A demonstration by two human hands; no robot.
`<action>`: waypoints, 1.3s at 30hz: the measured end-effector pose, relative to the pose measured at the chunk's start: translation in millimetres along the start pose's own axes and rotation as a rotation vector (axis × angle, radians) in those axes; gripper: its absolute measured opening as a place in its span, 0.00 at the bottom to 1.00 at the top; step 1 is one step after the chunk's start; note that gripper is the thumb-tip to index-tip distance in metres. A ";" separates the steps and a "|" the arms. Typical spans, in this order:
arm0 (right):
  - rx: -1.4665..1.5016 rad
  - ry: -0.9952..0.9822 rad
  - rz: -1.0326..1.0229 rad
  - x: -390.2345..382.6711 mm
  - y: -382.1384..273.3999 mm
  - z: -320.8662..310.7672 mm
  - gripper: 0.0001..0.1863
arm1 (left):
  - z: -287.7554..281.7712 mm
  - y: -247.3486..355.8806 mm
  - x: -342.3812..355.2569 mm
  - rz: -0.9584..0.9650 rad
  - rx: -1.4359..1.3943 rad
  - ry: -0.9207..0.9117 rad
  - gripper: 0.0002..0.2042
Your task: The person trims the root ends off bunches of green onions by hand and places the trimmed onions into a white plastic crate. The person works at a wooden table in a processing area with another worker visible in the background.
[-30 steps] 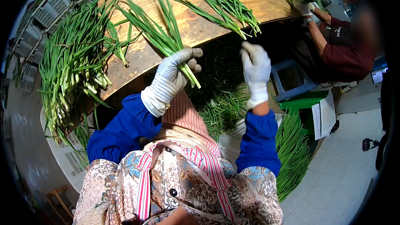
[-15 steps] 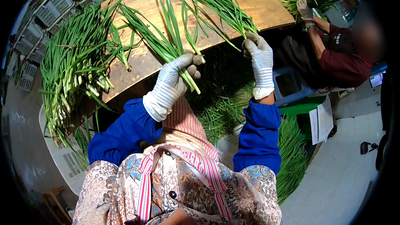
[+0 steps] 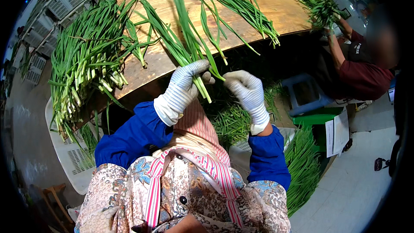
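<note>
Holding a small bunch of green onions [image 3: 183,45] closed in your left hand [image 3: 186,85], you have it just off the near edge of the wooden table [image 3: 267,15]. The bunch's long axis runs from the pale root ends poking out below your fist, toward you, up and away over the table to the leaf tips. Your right hand [image 3: 246,91] sits just beside the left, fingers curled but gripping nothing clearly, nearest those root ends. A loose bunch [image 3: 241,8] lies farther along the table.
</note>
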State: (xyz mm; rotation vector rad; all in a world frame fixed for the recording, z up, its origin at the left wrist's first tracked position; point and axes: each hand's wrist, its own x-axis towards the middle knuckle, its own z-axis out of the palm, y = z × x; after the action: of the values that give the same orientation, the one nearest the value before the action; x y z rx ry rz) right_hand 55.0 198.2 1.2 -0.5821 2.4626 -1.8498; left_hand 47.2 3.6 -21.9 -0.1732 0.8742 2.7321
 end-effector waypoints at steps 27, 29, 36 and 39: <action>-0.431 0.345 -0.104 55.1 10.8 12.6 0.12 | 15.4 31.9 -10.3 0.041 -0.080 0.075 0.06; -0.167 0.362 0.090 26.9 -3.4 9.5 0.09 | 11.9 13.0 -5.3 -0.003 -0.056 0.026 0.08; -0.208 0.290 -0.208 -21.1 18.3 12.3 0.10 | 27.1 -14.5 -2.2 -0.107 0.160 0.030 0.11; 0.142 0.284 0.188 -30.8 17.7 -4.1 0.08 | 20.4 -23.2 1.9 -0.053 0.192 -0.034 0.10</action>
State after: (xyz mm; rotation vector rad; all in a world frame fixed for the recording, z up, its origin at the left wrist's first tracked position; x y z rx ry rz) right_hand 77.6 215.3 -20.6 -0.0822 2.4118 -2.1320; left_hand 51.4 34.2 -18.5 -0.1097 1.0990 2.5759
